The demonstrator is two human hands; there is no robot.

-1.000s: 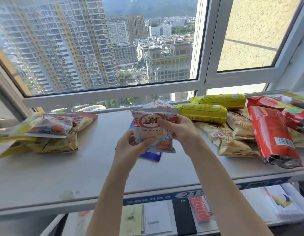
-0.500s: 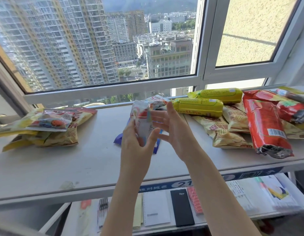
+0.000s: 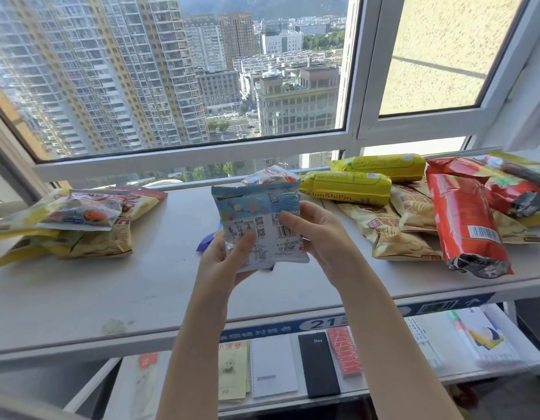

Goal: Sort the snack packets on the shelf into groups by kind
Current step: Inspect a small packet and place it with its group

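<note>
Above the shelf's (image 3: 81,301) middle, both hands hold one small packet (image 3: 259,219) upright, its barcode side showing: left hand (image 3: 223,262) pinches its lower corner, right hand's (image 3: 317,237) fingers (image 3: 288,221) curl over its edge. Behind lie a blue packet (image 3: 205,244) and another small packet (image 3: 271,175) at the back edge.

**Beyond the window and under the shelf**

A white-framed window (image 3: 352,86) looks out on tall apartment towers (image 3: 96,71), lower office blocks (image 3: 296,98) and green hills far off. To the right, a pane faces a rough yellow wall (image 3: 444,50). On a lower ledge (image 3: 490,369) lie papers and books side by side: a yellow booklet (image 3: 232,371), a white notebook (image 3: 273,365), a black diary (image 3: 318,363), a red-patterned pad (image 3: 344,351) and, well to the right, a white book with a colourful cover (image 3: 484,338). A blue label strip (image 3: 317,324) above them reads 21.
</note>
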